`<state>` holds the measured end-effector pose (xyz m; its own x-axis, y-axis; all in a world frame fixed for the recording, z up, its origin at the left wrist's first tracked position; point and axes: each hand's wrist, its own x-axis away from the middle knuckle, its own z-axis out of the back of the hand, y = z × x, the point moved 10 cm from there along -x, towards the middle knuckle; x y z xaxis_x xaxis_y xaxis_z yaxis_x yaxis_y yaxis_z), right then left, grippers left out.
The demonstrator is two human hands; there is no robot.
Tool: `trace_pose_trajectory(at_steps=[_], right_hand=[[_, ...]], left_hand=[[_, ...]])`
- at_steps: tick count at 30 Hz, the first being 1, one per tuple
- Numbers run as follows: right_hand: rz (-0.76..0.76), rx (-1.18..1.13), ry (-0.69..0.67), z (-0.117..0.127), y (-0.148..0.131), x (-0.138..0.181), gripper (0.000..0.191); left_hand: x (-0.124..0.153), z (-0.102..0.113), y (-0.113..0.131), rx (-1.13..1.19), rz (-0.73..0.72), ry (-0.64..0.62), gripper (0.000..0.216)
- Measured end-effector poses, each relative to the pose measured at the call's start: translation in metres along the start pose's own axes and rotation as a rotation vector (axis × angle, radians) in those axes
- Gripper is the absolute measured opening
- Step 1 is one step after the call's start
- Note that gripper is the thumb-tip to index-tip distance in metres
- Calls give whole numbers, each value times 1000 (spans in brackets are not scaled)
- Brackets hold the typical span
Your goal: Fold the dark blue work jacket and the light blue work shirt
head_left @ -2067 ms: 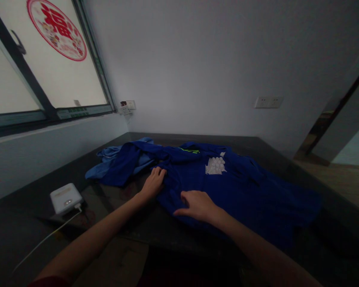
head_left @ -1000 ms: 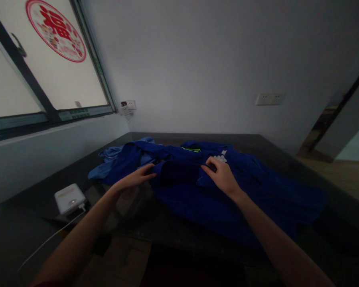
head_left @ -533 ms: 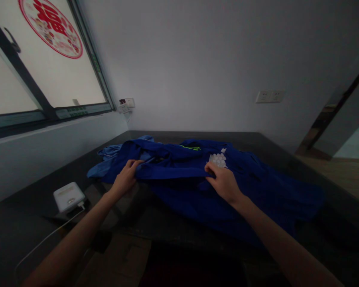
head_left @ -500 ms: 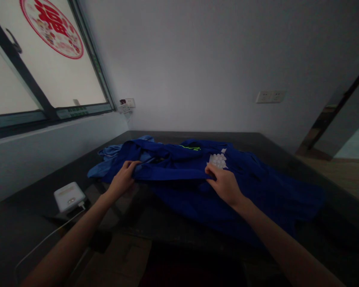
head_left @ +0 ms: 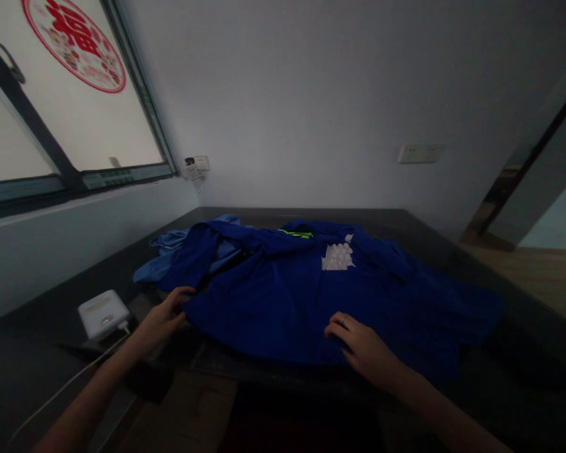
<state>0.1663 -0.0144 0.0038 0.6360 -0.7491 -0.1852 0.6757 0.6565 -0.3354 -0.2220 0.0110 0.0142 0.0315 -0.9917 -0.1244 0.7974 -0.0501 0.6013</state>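
A dark blue garment point(head_left: 283, 302) lies spread over the dark table, its lower edge towards me. It has a yellow-green strip near the top and a white, bubbly-looking patch point(head_left: 338, 257) on its right part. My left hand point(head_left: 163, 318) is at the garment's left corner, fingers and thumb apart, with the fingertips by the cloth edge. Low on the cloth rests my right hand point(head_left: 363, 346), its fingers loosely bent and the thumb apart from them. Light blue cloth point(head_left: 163, 261) lies crumpled under and beside the garment at the back left.
A white box-shaped device point(head_left: 104, 313) with a white cable point(head_left: 70, 377) stands left of my left hand. The dark table point(head_left: 358, 215) meets the wall at the back. Wall sockets point(head_left: 419, 153) and a window point(head_left: 75, 94) are beyond it.
The raised front edge of the garment has come down towards me and now lies flatter. Both hands have moved lower and nearer, and their pinch on the cloth has loosened.
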Motion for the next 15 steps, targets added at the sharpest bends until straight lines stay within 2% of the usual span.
trace_pose_trajectory(at_steps=[4, 6, 8, 12, 15], right_hand=[[-7, -47, -37, -5, -3, -1, 48], [-27, -86, -53, -6, -5, -1, 47], [-56, -150, -58, -5, -7, 3, 45], [-138, -285, -61, 1, -7, 17, 43], [-203, -294, -112, 0, -5, 30, 45]], left_hand=[[-8, -15, 6, -33, -33, 79, 34], [-12, -13, 7, -47, -65, 95, 27], [-12, -8, 3, -59, -90, 56, 23], [6, -6, -14, -6, -49, -190, 24], [37, -22, -21, 15, 7, -468, 25]])
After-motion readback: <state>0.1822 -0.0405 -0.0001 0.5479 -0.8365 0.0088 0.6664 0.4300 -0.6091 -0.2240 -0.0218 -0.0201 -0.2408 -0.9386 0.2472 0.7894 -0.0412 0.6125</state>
